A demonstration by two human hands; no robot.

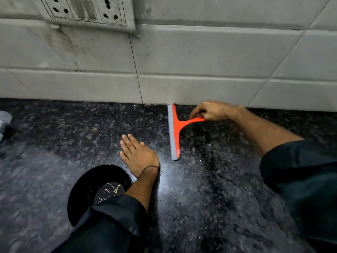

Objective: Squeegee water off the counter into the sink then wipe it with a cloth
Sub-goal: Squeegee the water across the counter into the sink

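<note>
An orange squeegee (175, 130) with a grey rubber blade stands on the dark speckled granite counter (73, 128), its blade running from the wall tiles toward me. My right hand (211, 111) grips the end of its handle near the wall. My left hand (137, 155) lies flat on the counter with straight fingers, just left of the blade's near end. Wet sheen shows on the stone around the blade. No sink or cloth is in sight.
A black bowl (85, 189) with a gold-veined bottom sits on the counter under my left forearm. Grey wall tiles (200, 61) back the counter, with a socket panel (87, 11) at top left. A pale object (4, 123) pokes in at the left edge.
</note>
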